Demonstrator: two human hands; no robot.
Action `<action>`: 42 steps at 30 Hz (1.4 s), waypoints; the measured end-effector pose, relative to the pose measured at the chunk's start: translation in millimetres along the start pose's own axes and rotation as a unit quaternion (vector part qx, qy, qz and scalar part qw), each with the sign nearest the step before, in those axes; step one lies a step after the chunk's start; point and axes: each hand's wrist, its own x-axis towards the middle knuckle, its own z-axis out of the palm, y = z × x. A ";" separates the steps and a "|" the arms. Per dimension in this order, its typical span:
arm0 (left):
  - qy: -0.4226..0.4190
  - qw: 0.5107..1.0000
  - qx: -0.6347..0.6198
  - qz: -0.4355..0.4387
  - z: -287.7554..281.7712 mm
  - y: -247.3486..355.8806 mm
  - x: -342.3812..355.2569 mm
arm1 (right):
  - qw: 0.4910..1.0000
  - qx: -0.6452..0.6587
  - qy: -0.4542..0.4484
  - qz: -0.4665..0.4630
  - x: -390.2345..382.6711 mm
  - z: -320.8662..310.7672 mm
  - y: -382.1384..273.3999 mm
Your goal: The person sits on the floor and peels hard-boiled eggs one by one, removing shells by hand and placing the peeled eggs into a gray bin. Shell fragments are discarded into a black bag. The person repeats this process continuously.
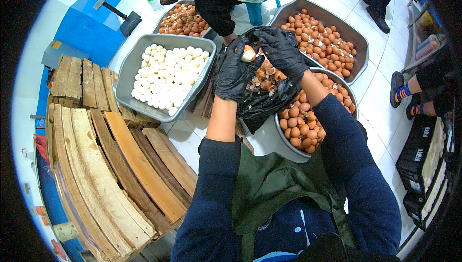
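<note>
Both my hands wear black gloves and are raised over a black plastic bag (252, 110) that holds broken brown eggshells (266, 76). My left hand (232, 72) is closed around a partly peeled egg (248, 53), white showing below a remnant of brown shell. My right hand (284, 52) is just right of the egg, above the shells; its fingertips are dark against the bag and I cannot make out whether they hold anything. To the left, a grey tub (123, 80) is filled with peeled white eggs (166, 76). Beside my right forearm stands a round basin (287, 142) of brown eggs (301, 122).
Wooden pallets (103, 166) fill the left side. Farther off are a grey tub (361, 62) of brown eggs and another tub (159, 28) beside a person seated on a blue stool (254, 14). Black crates (416, 161) and another person's feet (399, 91) are at the right.
</note>
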 end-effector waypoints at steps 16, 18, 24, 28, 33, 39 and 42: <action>0.011 0.984 -0.074 -0.164 8.4 0.5 -4.8 | 0.984 0.077 -0.140 0.074 -11.4 19.4 -14.0; -0.006 0.962 -0.162 -0.221 3.4 -5.6 -4.2 | 0.985 0.124 -0.113 0.033 -11.8 18.4 -13.5; -0.056 0.972 -0.140 -0.181 -13.3 -40.9 5.3 | 0.978 0.132 -0.136 0.088 -11.1 17.2 -13.4; -0.097 0.990 0.077 -0.063 -14.9 -50.1 6.0 | 0.980 0.055 -0.154 0.111 -5.7 19.4 -13.9; -0.020 0.978 -0.102 -0.179 -6.3 -15.0 -3.0 | 0.976 0.113 -0.116 0.147 -3.1 8.3 -21.1; 0.035 0.943 -0.188 -0.271 5.0 12.0 -7.5 | 0.956 0.155 -0.136 0.209 -2.2 4.2 -33.5; 0.029 0.968 -0.120 -0.219 4.7 4.4 -4.2 | 0.948 0.207 -0.094 0.221 -3.8 16.6 -29.8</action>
